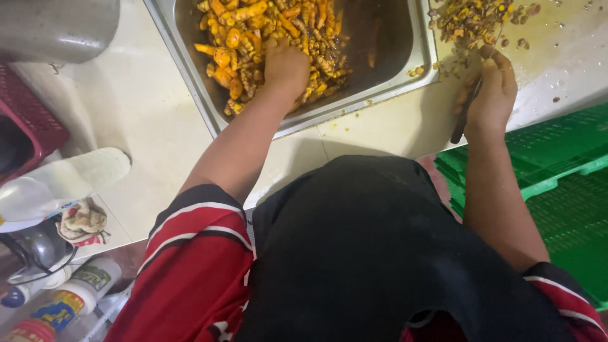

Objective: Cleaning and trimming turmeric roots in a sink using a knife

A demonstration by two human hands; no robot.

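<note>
Counter [145,101], pale cream, fills most of the view and carries everything else. Steel tray [418,44], big rectangular pan, sits at the top centre of that counter, its near rim running diagonally. Green plastic crates [557,171] sit right of the tray, below the counter edge. Red basket [31,120] is far left of the tray, at the frame edge. Grey metal pot [57,28] stands left of the tray, top corner. White plastic bottle [63,180] lies on its side well left of and below the tray, with a crumpled cloth [82,221] just under it and more bottles [69,297] lower still.

Turmeric roots [247,38], orange-yellow, are heaped in the left half of the tray; the right half is bare and stained brown. Pile of peelings [475,19], brownish scraps, lies on the counter just right of the tray.

Left hand [286,66] is down inside the tray, fingers buried in the roots; whether they are curled around any piece cannot be told, since the fingertips are hidden. Right hand [491,95] is on the counter right of the tray, just below the peelings, fist wrapped tight on a knife [459,123], dark handle sticking out below the fist. Blade mostly hidden by the hand.

Person wears a red striped shirt and a dark apron.
</note>
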